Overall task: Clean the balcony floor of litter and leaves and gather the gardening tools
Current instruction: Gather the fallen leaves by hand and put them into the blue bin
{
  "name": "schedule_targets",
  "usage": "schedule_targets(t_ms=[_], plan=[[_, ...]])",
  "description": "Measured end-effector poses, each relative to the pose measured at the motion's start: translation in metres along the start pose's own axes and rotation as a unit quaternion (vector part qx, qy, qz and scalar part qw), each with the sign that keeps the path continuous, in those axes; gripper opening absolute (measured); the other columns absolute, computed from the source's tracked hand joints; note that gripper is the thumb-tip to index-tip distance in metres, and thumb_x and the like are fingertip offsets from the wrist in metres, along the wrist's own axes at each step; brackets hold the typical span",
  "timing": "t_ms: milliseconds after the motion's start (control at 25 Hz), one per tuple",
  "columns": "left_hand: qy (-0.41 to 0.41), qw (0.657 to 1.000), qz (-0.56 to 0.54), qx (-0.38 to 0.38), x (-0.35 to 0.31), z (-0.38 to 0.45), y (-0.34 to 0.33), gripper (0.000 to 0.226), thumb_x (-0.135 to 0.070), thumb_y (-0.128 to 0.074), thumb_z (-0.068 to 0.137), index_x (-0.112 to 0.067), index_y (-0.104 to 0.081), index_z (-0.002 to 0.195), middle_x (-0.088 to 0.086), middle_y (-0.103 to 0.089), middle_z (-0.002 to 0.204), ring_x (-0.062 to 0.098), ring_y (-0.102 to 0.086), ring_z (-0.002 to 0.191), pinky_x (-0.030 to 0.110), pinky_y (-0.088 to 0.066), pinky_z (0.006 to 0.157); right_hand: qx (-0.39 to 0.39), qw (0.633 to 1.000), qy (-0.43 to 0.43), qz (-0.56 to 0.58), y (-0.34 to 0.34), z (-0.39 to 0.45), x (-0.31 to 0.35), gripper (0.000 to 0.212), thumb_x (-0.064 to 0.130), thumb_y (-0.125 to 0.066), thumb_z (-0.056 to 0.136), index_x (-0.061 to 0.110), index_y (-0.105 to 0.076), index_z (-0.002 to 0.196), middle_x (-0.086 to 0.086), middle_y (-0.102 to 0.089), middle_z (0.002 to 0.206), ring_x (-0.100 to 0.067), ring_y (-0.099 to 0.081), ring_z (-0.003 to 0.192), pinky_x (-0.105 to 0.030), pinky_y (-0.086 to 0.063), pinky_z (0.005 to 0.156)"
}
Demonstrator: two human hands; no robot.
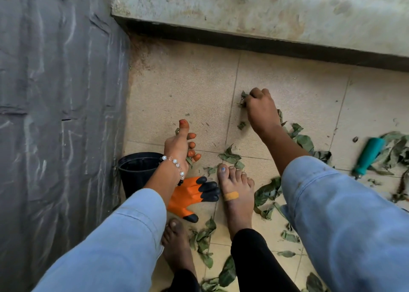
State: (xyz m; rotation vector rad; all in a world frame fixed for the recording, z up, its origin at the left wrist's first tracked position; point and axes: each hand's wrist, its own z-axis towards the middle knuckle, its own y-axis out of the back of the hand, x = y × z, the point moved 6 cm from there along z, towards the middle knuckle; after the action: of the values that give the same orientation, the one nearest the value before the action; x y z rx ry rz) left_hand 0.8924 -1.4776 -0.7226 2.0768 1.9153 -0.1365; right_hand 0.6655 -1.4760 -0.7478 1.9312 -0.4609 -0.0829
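Green leaf pieces point(230, 156) lie scattered over the beige floor tiles point(183, 88), thickest at the right and around my bare feet. My right hand point(260, 110) is down on the floor, fingers curled round a small clump of leaves point(243, 99). My left hand point(182, 145), with a bead bracelet, hovers palm up above the tiles, fingers loosely curled over a few leaf bits. An orange and black gardening glove point(192, 196) lies by my left foot. A hand tool with a teal handle point(368, 156) lies among leaves at the right.
A black plastic pot point(135, 170) stands against a grey plastic sheet point(59, 92) covering the left side. A stained concrete ledge point(276, 10) runs along the far edge. My bare feet point(236, 194) stand among the leaves.
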Motion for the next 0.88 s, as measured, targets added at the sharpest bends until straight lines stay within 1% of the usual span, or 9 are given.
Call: schedule_targets(t_ms=[160, 320, 400, 480, 600, 720, 800, 840, 880], plan=[[0.005, 1.000, 0.000, 0.001, 0.001, -0.002, -0.006, 0.050, -0.056, -0.051, 0.091, -0.010, -0.059, 0.075, 0.000, -0.044, 0.059, 0.010, -0.029, 0.039, 0.026, -0.037, 0.049, -0.050, 0.994, -0.021, 0.097, -0.005, -0.023, 0.003, 0.019, -0.006, -0.062, 0.080, -0.004, -0.068, 0.098, -0.017, -0.063, 0.099, -0.035, -0.055, 0.090, -0.031, -0.044, 0.069], [0.001, 1.000, 0.021, 0.008, 0.004, -0.005, -0.012, 0.050, -0.056, -0.049, 0.093, -0.010, -0.059, 0.077, 0.001, -0.047, 0.060, 0.011, -0.030, 0.042, 0.025, -0.034, 0.048, -0.005, 0.997, 0.072, 0.019, -0.033, -0.061, 0.023, 0.021, -0.014, -0.055, 0.073, -0.007, -0.064, 0.091, -0.021, -0.060, 0.098, -0.040, -0.055, 0.089, -0.040, -0.051, 0.063], [-0.005, 0.999, 0.046, 0.013, 0.006, -0.004, -0.015, 0.050, -0.056, -0.046, 0.094, -0.010, -0.058, 0.078, 0.002, -0.048, 0.060, 0.011, -0.032, 0.042, 0.023, -0.032, 0.045, 0.005, 0.998, 0.056, 0.028, -0.036, -0.053, 0.018, 0.013, -0.015, -0.057, 0.070, -0.009, -0.063, 0.080, -0.023, -0.059, 0.087, -0.039, -0.056, 0.084, -0.038, -0.049, 0.054], [-0.005, 0.998, 0.067, 0.014, 0.007, -0.005, -0.014, 0.050, -0.054, -0.044, 0.096, -0.010, -0.057, 0.079, 0.002, -0.051, 0.061, 0.012, -0.035, 0.042, 0.020, -0.030, 0.041, 0.010, 0.996, 0.004, 0.092, -0.030, -0.041, 0.012, 0.009, -0.011, -0.061, 0.071, -0.007, -0.066, 0.078, -0.021, -0.061, 0.081, -0.037, -0.058, 0.081, -0.036, -0.046, 0.058], [0.015, 0.997, 0.080, 0.018, 0.011, -0.015, -0.009, 0.049, -0.051, -0.042, 0.098, -0.008, -0.056, 0.078, 0.006, -0.057, 0.065, 0.014, -0.043, 0.045, 0.017, -0.028, 0.037, -0.036, 0.975, -0.077, 0.205, -0.010, -0.042, 0.003, 0.013, -0.002, -0.061, 0.079, 0.000, -0.071, 0.087, -0.017, -0.067, 0.085, -0.032, -0.061, 0.080, -0.034, -0.045, 0.069], [0.022, 0.994, 0.100, 0.033, 0.014, -0.030, -0.009, 0.049, -0.050, -0.041, 0.099, -0.008, -0.057, 0.079, 0.008, -0.061, 0.068, 0.015, -0.049, 0.046, 0.017, -0.028, 0.037, -0.057, 0.958, -0.133, 0.247, 0.007, -0.049, -0.001, 0.032, -0.004, -0.057, 0.081, 0.006, -0.058, 0.111, -0.014, -0.066, 0.085, -0.030, -0.061, 0.077, -0.034, -0.047, 0.070], [0.012, 0.994, 0.105, 0.039, 0.013, -0.032, -0.012, 0.048, -0.049, -0.040, 0.099, -0.008, -0.058, 0.080, 0.008, -0.062, 0.069, 0.016, -0.051, 0.049, 0.019, -0.029, 0.040, -0.016, 0.963, -0.150, 0.222, 0.004, -0.036, -0.003, 0.057, -0.009, -0.055, 0.082, 0.012, -0.044, 0.133, -0.013, -0.061, 0.080, -0.030, -0.056, 0.074, -0.036, -0.047, 0.068], [0.004, 0.993, 0.107, 0.039, 0.012, -0.030, -0.010, 0.048, -0.048, -0.040, 0.100, -0.008, -0.058, 0.080, 0.008, -0.063, 0.069, 0.016, -0.052, 0.050, 0.019, -0.029, 0.040, 0.015, 0.973, -0.136, 0.185, -0.003, -0.029, 0.002, 0.060, -0.009, -0.052, 0.083, 0.013, -0.041, 0.137, -0.014, -0.060, 0.083, -0.031, -0.056, 0.076, -0.036, -0.045, 0.068], [0.000, 0.994, 0.105, 0.042, 0.009, -0.029, -0.011, 0.048, -0.049, -0.040, 0.100, -0.009, -0.058, 0.080, 0.008, -0.063, 0.070, 0.016, -0.052, 0.050, 0.019, -0.029, 0.040, 0.039, 0.983, -0.112, 0.139, -0.008, -0.023, 0.004, 0.052, -0.008, -0.050, 0.085, 0.011, -0.047, 0.133, -0.017, -0.062, 0.088, -0.033, -0.057, 0.081, -0.035, -0.041, 0.067]])
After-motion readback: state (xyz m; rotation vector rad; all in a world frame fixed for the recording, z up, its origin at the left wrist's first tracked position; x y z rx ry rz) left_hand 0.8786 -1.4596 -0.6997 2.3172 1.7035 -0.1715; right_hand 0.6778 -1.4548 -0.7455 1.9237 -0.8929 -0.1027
